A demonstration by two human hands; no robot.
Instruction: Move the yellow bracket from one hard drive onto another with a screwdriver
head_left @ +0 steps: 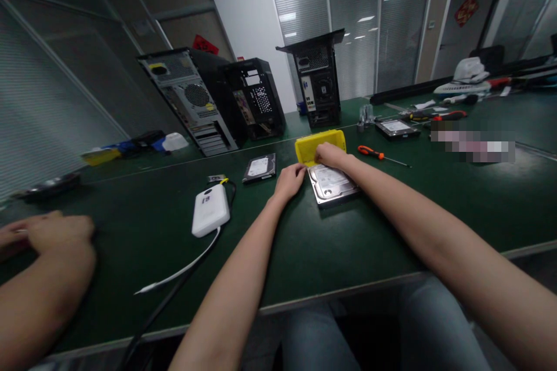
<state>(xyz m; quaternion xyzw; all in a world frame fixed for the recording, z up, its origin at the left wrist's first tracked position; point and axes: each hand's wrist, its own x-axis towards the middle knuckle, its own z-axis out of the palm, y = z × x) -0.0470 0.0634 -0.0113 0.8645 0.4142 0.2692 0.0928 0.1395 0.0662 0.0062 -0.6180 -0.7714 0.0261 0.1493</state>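
A silver hard drive [328,184] lies on the green table in front of a yellow bin [319,140]. My right hand [329,155] reaches to the bin's opening above the drive's far edge, its fingers curled and their tips hidden. Beside the drive's left corner rests my left hand [290,181], thumb and fingers pressed together; whatever they hold is too small to name. An orange-handled screwdriver [371,152] lies right of the bin. Another hard drive [260,168] is left of my left hand.
A white device [210,210] with a cable lies left. Computer cases [200,95] stand at the back, one [319,84] behind the bin. Another drive [397,127] and tools are at the back right. Another person's hands [61,233] are at the far left.
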